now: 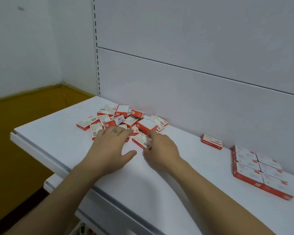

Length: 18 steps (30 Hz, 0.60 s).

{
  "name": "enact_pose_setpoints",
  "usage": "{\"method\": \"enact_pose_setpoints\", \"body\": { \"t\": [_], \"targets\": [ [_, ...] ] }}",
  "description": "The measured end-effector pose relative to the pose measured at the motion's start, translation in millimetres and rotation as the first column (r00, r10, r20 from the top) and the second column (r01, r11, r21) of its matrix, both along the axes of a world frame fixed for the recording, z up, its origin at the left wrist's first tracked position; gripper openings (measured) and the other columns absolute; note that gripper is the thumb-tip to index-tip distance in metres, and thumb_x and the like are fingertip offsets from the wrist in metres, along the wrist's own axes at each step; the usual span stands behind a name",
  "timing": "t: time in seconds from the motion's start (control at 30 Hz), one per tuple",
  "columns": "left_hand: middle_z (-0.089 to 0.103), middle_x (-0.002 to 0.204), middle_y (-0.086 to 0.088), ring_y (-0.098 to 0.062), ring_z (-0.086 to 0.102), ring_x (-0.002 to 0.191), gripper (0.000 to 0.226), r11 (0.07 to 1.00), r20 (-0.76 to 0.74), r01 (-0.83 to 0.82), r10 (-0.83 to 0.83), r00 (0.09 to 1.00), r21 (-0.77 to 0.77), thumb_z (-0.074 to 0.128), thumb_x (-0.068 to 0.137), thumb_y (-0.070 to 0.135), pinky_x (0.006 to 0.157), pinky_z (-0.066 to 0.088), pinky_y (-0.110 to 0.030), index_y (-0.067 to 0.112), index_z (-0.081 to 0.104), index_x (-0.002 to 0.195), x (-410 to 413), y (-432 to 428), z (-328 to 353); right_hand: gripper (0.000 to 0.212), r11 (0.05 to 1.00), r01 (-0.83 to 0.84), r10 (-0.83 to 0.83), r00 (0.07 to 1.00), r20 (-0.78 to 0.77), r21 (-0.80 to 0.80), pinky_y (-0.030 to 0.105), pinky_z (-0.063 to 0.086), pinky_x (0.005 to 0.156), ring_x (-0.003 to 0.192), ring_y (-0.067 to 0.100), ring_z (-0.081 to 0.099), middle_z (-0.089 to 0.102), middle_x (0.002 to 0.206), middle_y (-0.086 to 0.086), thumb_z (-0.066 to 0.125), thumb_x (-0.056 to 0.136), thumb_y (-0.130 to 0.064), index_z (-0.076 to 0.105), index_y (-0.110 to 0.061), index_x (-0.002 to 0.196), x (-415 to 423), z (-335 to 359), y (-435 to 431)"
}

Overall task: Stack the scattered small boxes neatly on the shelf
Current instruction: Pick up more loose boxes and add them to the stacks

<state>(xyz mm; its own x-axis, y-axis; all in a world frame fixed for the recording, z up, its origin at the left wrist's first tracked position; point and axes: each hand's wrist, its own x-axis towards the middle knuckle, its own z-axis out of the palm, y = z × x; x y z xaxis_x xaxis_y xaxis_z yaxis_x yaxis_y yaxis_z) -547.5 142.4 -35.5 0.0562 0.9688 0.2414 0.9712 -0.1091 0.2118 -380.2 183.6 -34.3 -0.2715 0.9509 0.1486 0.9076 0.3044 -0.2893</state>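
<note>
Both my hands are out over the white shelf (58, 133), right at the near edge of the pile (119, 118). It is a loose heap of red-and-white boxes toward the far left, lying at all angles, some on top of others, a few tipped up on edge.

My left hand (109, 146) lies flat, palm down. The fingers are straight and together, resting across the nearest boxes of the heap, and the thumb is spread out to the right on the bare shelf. It grips nothing.

My right hand (161, 148) is just beside it, curled onto one box (140, 141) at the near right edge of the pile. The thumb is at its near end and the fingers are bent over the top. The forefinger reaches on toward a tilted red box behind it.

Farther right, well apart from the heap, a lone box (211, 141) lies flat against the back panel (193, 73). Right of that sits the block (251, 168), boxes set edge to edge in two tidy columns, labels up. Yellow floor (15, 133) shows past the shelf's left end.
</note>
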Motion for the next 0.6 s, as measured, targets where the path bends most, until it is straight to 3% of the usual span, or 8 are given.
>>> {"method": "enact_pose_setpoints", "body": {
  "t": [0.17,0.3,0.43,0.6],
  "targets": [
    [0.030,0.153,0.009,-0.018,0.024,0.141,0.073,0.999,0.003,0.026,-0.026,1.000,0.027,0.049,0.082,0.067,0.114,0.018,-0.046,0.040,0.024,0.145,20,3,6,0.055,0.999,-0.008,-0.001,0.982,-0.188,-0.048,0.031,0.050,0.076,0.098,0.016,0.056,0.063,0.112,-0.003,0.059,0.075,-0.027,0.042,-0.036,0.127,33,4,-3],
    [0.031,0.152,0.007,-0.019,0.024,0.140,0.076,0.993,0.012,0.114,-0.115,0.993,0.034,0.052,0.082,0.065,0.113,0.019,-0.046,0.040,0.019,0.146,51,13,12,0.055,0.999,-0.036,0.038,0.963,-0.267,0.014,0.028,0.048,0.087,0.106,0.012,0.052,0.061,0.117,-0.005,0.066,0.079,-0.020,0.047,-0.030,0.130,78,16,-7],
    [0.036,0.150,0.007,-0.017,0.029,0.136,0.080,0.972,0.060,0.223,-0.227,0.972,0.077,0.057,0.079,0.063,0.110,0.024,-0.042,0.038,0.021,0.146,98,21,16,0.049,0.998,0.016,0.005,0.922,-0.386,0.052,0.013,0.044,0.084,0.099,0.003,0.056,0.060,0.113,-0.009,0.068,0.081,-0.012,0.052,-0.032,0.122,129,28,-19],
    [0.043,0.144,0.007,-0.017,0.038,0.130,0.079,0.935,0.088,0.338,-0.348,0.933,0.105,0.061,0.078,0.060,0.106,0.032,-0.040,0.038,0.024,0.144,157,28,25,0.041,0.989,0.109,-0.048,0.876,-0.479,0.101,0.020,0.049,0.088,0.102,-0.002,0.059,0.062,0.110,-0.013,0.070,0.081,-0.014,0.055,-0.040,0.109,183,36,-41]
  ]
}}
